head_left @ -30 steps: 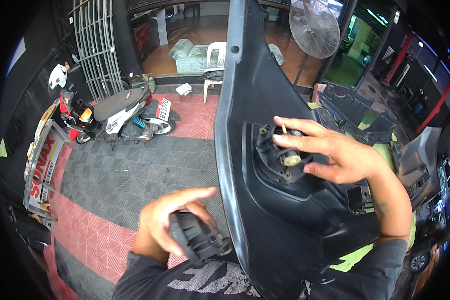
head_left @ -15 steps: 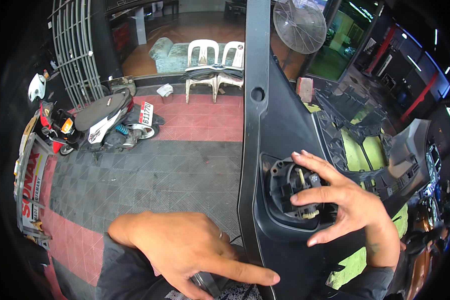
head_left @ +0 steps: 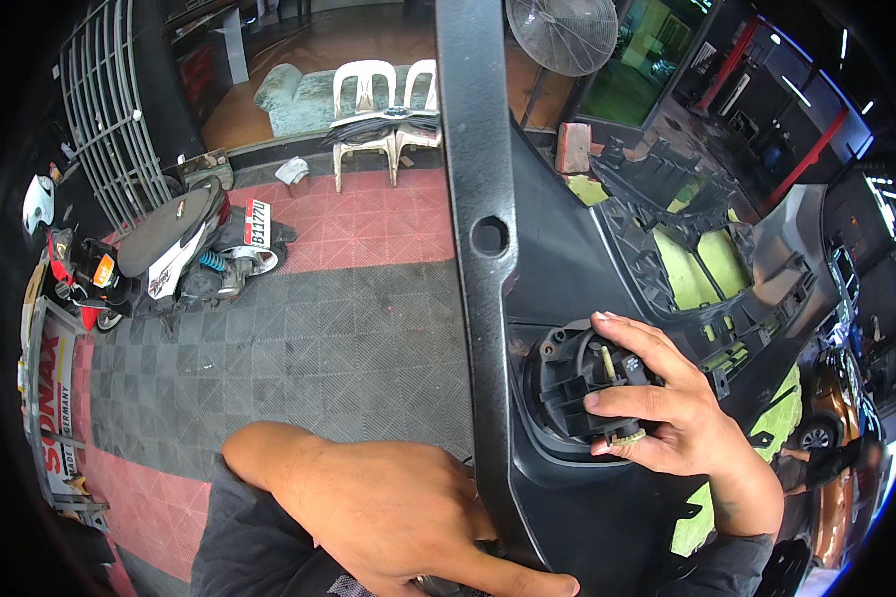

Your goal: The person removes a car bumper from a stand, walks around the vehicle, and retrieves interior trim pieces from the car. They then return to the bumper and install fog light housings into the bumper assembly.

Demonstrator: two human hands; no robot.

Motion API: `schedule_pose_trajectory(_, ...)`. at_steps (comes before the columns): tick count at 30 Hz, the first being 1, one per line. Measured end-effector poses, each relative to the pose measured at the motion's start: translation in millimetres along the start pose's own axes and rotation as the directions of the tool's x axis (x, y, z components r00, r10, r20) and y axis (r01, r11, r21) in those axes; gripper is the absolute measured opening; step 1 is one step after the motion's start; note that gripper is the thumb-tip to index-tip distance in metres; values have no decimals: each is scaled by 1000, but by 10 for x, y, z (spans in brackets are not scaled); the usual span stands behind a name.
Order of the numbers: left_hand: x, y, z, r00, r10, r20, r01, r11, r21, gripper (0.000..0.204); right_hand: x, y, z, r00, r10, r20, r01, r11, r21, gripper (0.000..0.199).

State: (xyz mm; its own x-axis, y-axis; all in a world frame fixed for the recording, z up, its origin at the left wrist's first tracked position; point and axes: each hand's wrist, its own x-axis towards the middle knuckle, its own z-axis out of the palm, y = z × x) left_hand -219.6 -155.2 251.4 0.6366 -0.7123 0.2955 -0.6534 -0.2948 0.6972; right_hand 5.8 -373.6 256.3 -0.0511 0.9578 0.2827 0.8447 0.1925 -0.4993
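A round black fog lamp [head_left: 567, 383], seen from its back, sits at a recess in a black car bumper [head_left: 577, 517]. My right hand [head_left: 667, 398] is closed on the lamp, its fingers over the top and side and the thumb at the lower edge by a pale yellowish part. Low in the picture, my left hand [head_left: 388, 517] lies near the bumper's edge with the index finger stretched across it. The left hand's other fingers curl underneath, around something dark that is mostly hidden.
The bumper's long edge strip, with a round hole, runs upright mid-picture. A black slotted plastic frame [head_left: 667, 234] lies beyond on yellow-green padding. A scooter [head_left: 184, 239] stands at left. White plastic chairs [head_left: 366, 90] and a fan [head_left: 562, 30] are at the back. Another person [head_left: 831, 463] is at far right.
My right thumb has come in against the lamp, closing the grasp. My left hand has shifted slightly right and down. The whole view has moved, so the background sits further left and higher.
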Motion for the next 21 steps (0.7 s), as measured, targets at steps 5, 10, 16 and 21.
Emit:
schedule_pose_trajectory(5, -6, -128, 44, 998, 53, 26, -53, 999, -14, 83, 18, 44, 17, 999, -2, 44, 0, 999, 40, 54)
schedule_pose_trajectory(10, -3, -219, 89, 984, 158, -82, -157, 988, 8, 80, 5, 69, 30, 1000, 25, -4, -25, 998, 54, 88)
schedule_pose_trajectory(16, 57, -208, 20, 981, 144, -127, -158, 982, -108, 78, 104, 93, -50, 1000, 18, 24, -16, 998, -68, 92)
schedule_pose_trajectory(21, 176, -207, -79, 984, 178, -8, -179, 983, -40, 65, 164, 104, 12, 999, -23, -30, 21, 999, -45, 81)
